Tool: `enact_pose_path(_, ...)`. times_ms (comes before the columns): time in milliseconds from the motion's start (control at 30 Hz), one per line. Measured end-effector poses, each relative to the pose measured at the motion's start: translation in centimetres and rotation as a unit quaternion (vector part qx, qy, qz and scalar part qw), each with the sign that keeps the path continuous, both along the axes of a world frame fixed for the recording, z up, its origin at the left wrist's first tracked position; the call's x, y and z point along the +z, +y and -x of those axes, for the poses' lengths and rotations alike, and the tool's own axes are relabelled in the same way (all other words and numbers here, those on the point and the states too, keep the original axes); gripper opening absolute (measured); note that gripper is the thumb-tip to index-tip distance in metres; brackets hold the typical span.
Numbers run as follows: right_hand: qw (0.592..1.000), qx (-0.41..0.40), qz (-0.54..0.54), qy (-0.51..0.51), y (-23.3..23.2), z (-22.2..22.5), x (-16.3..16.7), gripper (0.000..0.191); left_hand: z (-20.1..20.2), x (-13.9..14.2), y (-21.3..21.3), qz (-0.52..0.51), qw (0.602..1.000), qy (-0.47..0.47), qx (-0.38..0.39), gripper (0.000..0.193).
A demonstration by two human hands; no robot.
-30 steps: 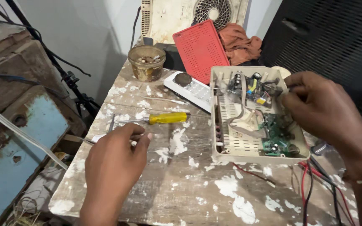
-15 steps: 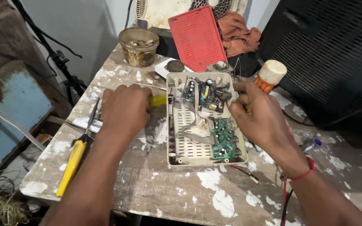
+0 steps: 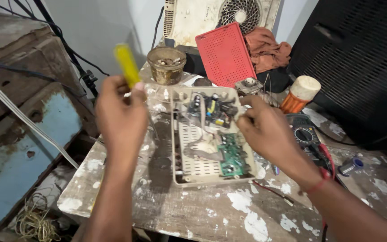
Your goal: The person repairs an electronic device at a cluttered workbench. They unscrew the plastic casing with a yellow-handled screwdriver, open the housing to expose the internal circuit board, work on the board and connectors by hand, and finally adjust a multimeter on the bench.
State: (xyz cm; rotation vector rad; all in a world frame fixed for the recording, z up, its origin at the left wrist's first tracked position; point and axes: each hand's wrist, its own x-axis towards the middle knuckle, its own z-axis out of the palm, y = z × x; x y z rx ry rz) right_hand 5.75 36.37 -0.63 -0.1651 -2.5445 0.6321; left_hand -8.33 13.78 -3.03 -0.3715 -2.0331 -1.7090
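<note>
My left hand (image 3: pixel 121 112), frame centre-left: fist clenched round yellow-handled screwdriver (image 3: pixel 127 65). My right hand (image 3: pixel 265 130): fingertips pinching the open cream plastic casing's (image 3: pixel 202 168) edge.

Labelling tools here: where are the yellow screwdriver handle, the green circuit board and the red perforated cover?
yellow screwdriver handle (image 3: pixel 126 64), head view, mid-handle.
green circuit board (image 3: pixel 232 156), head view, board centre.
red perforated cover (image 3: pixel 225 54), head view, face centre.

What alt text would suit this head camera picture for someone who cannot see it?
A person's left hand lifts a yellow-handled screwdriver while the right hand steadies an opened cream plastic case holding circuit boards on a paint-flecked workbench.
</note>
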Motion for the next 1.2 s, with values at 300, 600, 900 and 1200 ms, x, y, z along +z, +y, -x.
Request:
enact_pose_path(300, 0.997, 0.032, -0.024, -0.072, -1.5, 5.3, -3.1, 0.032, -2.0, -2.7, -5.1, -0.071, 0.99, -0.11, -0.05, 0.025)
enact_pose_path(600, 0.992, 0.027, 0.002, -0.119, -2.3, 6.7, -4.3, 0.037, -2.7, -4.6, -4.6, -0.181, 0.964, -0.178, -0.083, 0.026)
enact_pose_path(900, 0.983, 0.087, -0.159, 0.003, -7.2, 4.3, -2.3, 0.025, -2.1, -3.9, -6.5, -0.24, 0.952, -0.17, -0.079, 0.038)
enact_pose_path(1200, 0.926, 0.306, -0.051, -0.217, -11.1, 3.2, -1.3, 0.035, -2.5, -2.4, -8.6, -0.281, 0.944, -0.166, -0.053, 0.044)
